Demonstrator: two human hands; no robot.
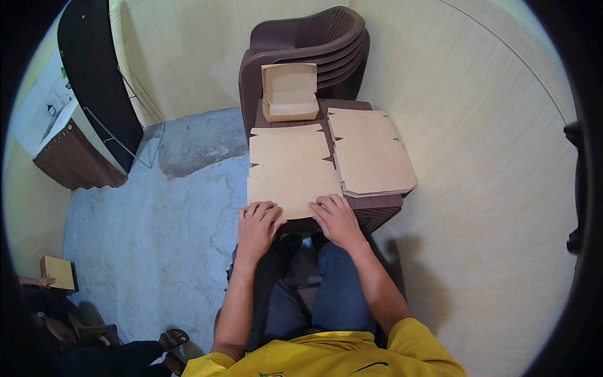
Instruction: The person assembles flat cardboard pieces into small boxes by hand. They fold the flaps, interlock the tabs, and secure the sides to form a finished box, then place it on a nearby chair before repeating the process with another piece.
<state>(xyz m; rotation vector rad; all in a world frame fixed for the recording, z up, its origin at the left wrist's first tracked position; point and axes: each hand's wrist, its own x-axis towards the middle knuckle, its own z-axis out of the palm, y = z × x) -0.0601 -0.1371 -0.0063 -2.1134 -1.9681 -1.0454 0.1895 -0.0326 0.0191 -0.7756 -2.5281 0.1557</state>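
Note:
A flat brown cardboard box blank [292, 164] with slits along its sides lies on a dark brown table right in front of me. My left hand [255, 226] grips its near-left corner, fingers bent over the top and thumb by the near edge. At the near-right corner, my right hand [338, 220] holds the same edge in a similar way. The near flap looks slightly bent between the hands. Beyond the blank stands an open folded cardboard box [289, 100], its lid raised. A stack of flat blanks [372, 157] lies to the right.
Stacked brown plastic chairs [308, 44] stand behind the dark brown table [377, 204]. A pale wall [465, 157] rises close on the right. At the lower left sits another person, whose hand [45, 281] touches a box [58, 272]. A sink cabinet [78, 154] is at the far left.

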